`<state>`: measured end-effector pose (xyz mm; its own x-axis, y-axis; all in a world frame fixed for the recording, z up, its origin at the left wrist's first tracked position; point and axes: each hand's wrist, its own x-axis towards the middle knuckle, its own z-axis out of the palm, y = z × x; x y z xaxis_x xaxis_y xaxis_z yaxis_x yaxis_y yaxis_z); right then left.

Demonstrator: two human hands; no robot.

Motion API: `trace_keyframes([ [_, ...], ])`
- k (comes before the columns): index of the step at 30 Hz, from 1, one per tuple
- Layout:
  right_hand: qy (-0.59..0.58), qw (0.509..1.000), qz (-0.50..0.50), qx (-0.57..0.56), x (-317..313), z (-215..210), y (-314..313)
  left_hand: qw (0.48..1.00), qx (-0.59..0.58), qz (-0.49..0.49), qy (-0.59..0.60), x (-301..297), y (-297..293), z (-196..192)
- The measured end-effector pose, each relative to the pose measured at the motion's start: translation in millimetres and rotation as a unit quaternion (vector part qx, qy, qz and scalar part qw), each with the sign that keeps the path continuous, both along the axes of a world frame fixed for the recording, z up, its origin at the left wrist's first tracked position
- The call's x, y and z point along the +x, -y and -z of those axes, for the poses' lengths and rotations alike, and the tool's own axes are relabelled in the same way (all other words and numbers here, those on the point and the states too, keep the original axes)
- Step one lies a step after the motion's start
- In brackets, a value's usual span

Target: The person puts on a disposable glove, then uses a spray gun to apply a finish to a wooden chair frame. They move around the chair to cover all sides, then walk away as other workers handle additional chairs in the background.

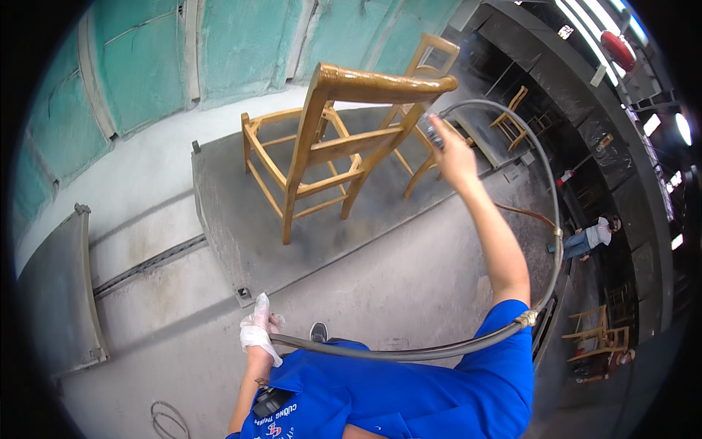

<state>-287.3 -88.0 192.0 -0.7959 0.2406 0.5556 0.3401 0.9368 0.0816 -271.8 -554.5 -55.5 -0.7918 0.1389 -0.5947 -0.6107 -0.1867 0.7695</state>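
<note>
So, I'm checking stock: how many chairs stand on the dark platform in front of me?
2: the near chair, left of your right hand, and the far chair behind it, partly hidden.

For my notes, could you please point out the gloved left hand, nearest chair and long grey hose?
Gloved left hand [259, 327], head view: hand's middle.
Nearest chair [355, 145], head view: back slat.
Long grey hose [439, 353], head view: lower stretch.

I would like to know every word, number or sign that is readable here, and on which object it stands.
Blue shirt: white lettering and a partly red emblem; I do not copy out the words.
Nearest wooden chair: no lettering visible.
Small orange-brown object on the dark background: too small to tell any writing.
</note>
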Motion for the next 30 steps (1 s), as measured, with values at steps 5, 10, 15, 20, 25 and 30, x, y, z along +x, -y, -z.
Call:
trace_keyframes([
  [5,0.173,0.981,0.016,-0.086,-11,125,1,0.995,-0.096,-0.011,0.028,12,-3,-6],
  [10,0.277,0.944,0.002,-0.177,-10,241,5,0.988,-0.142,-0.056,0.037,28,2,-12],
  [15,0.332,0.907,0.006,-0.26,-1,315,8,0.974,-0.196,-0.104,0.033,43,14,-20],
  [20,0.118,0.922,0.022,-0.369,-4,336,-5,0.965,-0.239,-0.1,0.047,49,13,-23],
  [25,-0.018,0.827,0.056,-0.559,-25,326,-21,0.969,-0.219,-0.104,0.046,49,5,-19],
  [30,0.0,0.768,-0.021,-0.64,-27,312,13,0.974,-0.213,-0.068,0.024,49,5,-24],
])
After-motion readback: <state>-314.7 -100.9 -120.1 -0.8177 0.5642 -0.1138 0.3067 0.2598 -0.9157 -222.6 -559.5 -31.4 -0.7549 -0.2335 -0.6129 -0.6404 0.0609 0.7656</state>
